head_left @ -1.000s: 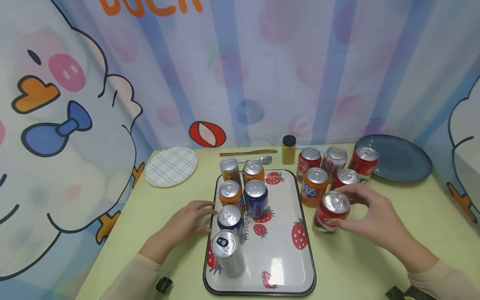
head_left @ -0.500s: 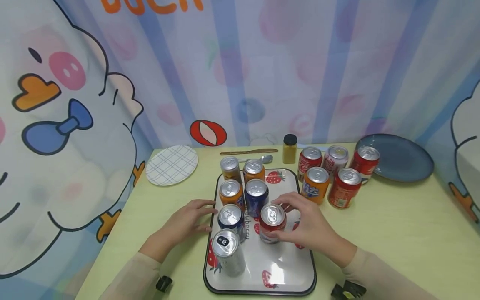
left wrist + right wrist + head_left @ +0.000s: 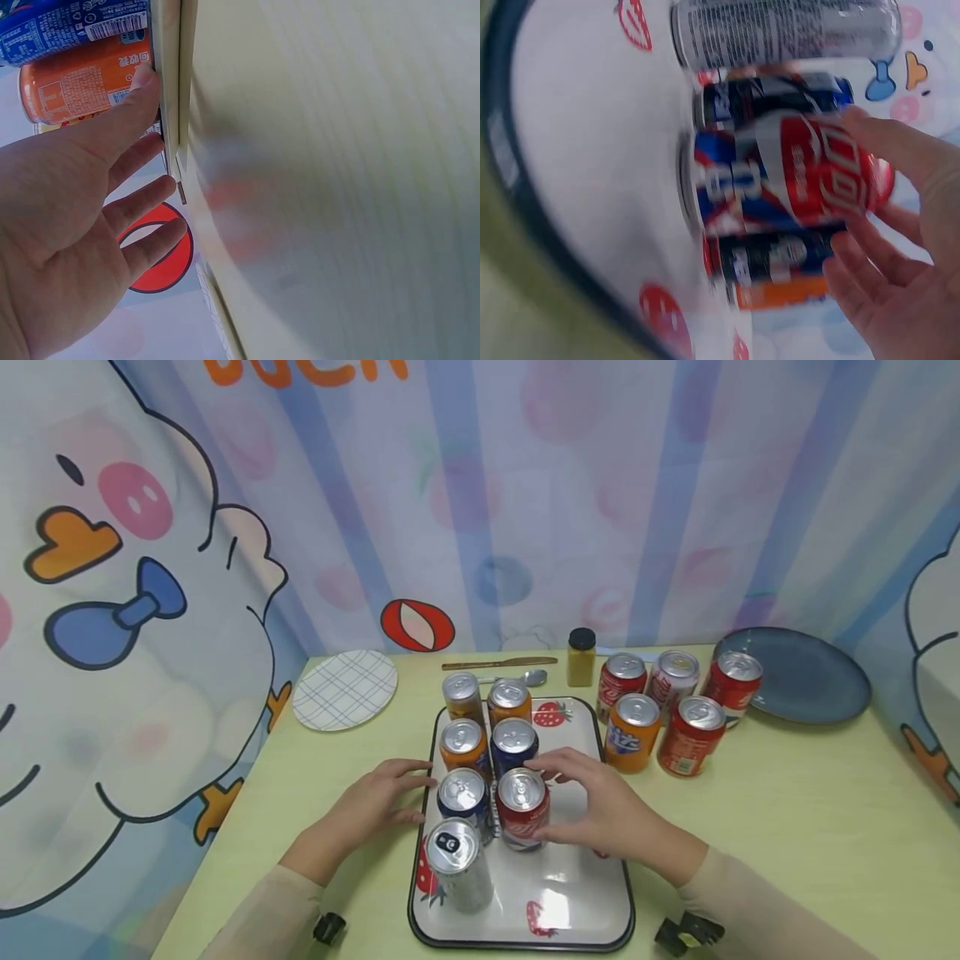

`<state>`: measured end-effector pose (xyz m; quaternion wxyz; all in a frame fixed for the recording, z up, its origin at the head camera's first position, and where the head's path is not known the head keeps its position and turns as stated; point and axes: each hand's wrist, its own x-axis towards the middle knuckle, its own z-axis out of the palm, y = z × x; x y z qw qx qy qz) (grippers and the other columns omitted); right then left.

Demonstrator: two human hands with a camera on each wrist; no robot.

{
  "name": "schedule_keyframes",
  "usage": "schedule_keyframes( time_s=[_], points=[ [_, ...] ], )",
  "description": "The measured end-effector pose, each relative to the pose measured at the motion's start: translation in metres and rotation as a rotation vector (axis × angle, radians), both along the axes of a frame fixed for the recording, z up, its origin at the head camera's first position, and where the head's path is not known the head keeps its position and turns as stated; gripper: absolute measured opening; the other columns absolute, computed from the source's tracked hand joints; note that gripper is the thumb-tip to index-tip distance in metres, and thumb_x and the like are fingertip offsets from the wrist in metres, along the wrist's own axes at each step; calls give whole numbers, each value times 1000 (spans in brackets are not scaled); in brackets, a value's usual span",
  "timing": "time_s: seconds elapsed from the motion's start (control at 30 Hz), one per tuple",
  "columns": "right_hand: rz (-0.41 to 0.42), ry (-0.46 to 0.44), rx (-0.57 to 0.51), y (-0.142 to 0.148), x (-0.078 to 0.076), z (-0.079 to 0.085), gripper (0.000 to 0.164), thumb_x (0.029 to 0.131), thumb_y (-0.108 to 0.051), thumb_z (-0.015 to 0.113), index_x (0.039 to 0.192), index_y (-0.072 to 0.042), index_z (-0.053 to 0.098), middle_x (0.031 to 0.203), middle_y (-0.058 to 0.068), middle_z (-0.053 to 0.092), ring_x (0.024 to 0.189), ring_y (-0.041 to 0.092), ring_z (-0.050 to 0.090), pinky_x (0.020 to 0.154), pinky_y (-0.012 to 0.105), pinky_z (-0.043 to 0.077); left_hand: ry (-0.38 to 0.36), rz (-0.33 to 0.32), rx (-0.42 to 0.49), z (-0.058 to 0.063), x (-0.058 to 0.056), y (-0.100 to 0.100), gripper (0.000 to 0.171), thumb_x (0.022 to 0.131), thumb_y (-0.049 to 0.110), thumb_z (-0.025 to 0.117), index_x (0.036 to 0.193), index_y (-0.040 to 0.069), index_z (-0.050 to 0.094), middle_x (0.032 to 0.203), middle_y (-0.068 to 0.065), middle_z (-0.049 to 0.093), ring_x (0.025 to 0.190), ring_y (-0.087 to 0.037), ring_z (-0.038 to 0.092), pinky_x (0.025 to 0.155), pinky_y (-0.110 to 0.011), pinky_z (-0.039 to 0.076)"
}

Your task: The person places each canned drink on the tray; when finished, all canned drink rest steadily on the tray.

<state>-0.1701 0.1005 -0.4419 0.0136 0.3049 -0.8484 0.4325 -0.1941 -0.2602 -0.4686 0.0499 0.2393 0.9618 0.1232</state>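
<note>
Work looks past halfway: 7 cans [image 3: 462, 752] on the tray [image 3: 564, 870], including the red can [image 3: 521, 814] in the right hand's [image 3: 609, 803] curled grip; 5 others [image 3: 632, 735] stand on the table [image 3: 772, 852]; left hand [image 3: 373, 806] relaxed, grip empty.

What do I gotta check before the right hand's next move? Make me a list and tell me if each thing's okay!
1. Red can upright: ok.
2. Its base flat on the tray: cannot tell for sure.
3. Right hand off the red can: not ok, it's holding it.
4. Left hand by the tray's edge: ok.
5. Silver can upright: ok.
6. Room for more cans: ok, none stands in the tray's near right corner.
</note>
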Motion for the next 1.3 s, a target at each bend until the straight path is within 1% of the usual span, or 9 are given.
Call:
schedule_keyframes(
  time_s=[0.17, 0.3, 0.4, 0.53, 0.63, 0.77, 0.9, 1.03, 1.3],
  points=[
    [-76, 169, 64, 34, -2, 4, 67, 72, -15, 96, 133, -22, 67, 138, -1, 62, 127, 23, 60, 103, 47, 58, -7, -1, 1, 0, 0, 0, 51, 85, 34, 83, 133, 20, 70, 152, -7, 55, 144, -32, 49, 118, -53, 45],
    [-202, 379, 94, 70, -17, 9, 61, 70, -3, 94, 126, -11, 70, 136, 8, 62, 122, 25, 57, 96, 25, 55, -7, 8, 5, 0, 0, 0, 51, 85, 33, 84, 132, 20, 71, 152, -7, 56, 144, -33, 49, 118, -53, 45],
    [-300, 444, 110, 98, -28, 16, 62, 67, 4, 93, 124, -5, 70, 136, 14, 60, 122, 32, 53, 96, 34, 53, -8, 15, 9, 0, 0, 0, 51, 85, 32, 84, 133, 20, 70, 152, -7, 56, 144, -33, 49, 117, -53, 45],
    [-412, 360, 133, 129, -38, 19, 66, 69, 0, 93, 129, -3, 65, 139, 22, 55, 128, 45, 45, 96, 70, 47, -15, 24, 11, 0, 1, -1, 51, 85, 32, 84, 133, 20, 70, 152, -7, 55, 144, -32, 48, 118, -53, 45],
    [-451, 258, 155, 146, -43, 11, 71, 73, -7, 93, 135, -1, 59, 139, 26, 52, 124, 50, 46, 94, 75, 45, -19, 28, 9, -1, 0, -2, 51, 85, 32, 84, 133, 21, 70, 152, -6, 55, 144, -32, 48, 118, -53, 45],
    [-481, 166, 151, 160, -47, -3, 75, 76, -18, 94, 140, -2, 56, 133, 26, 58, 111, 45, 61, 88, 39, 57, -17, 28, 5, -2, 0, -1, 51, 85, 33, 84, 133, 21, 70, 153, -6, 55, 145, -32, 48, 118, -53, 45],
    [-518, 97, 110, 165, -45, -6, 75, 77, -26, 94, 139, -4, 59, 127, 23, 64, 105, 43, 69, 75, 8, 43, -17, 29, 2, 0, 0, 0, 51, 85, 32, 84, 133, 21, 70, 153, -6, 55, 145, -32, 48, 118, -53, 44],
    [-543, 42, 92, 167, -39, -4, 72, 75, -28, 95, 134, -7, 61, 125, 19, 67, 104, 37, 69, 74, 12, 46, -28, 31, 5, 0, 1, 0, 52, 85, 33, 84, 134, 21, 70, 153, -5, 55, 145, -31, 47, 119, -52, 44],
    [-479, 94, 60, 153, -15, 7, 69, 67, -22, 99, 126, -11, 66, 119, 9, 70, 93, -14, 56, 75, 4, 44, -19, 22, 6, 1, 0, 0, 51, 85, 32, 85, 133, 20, 71, 152, -7, 56, 144, -32, 48, 118, -53, 45]
  ],
)
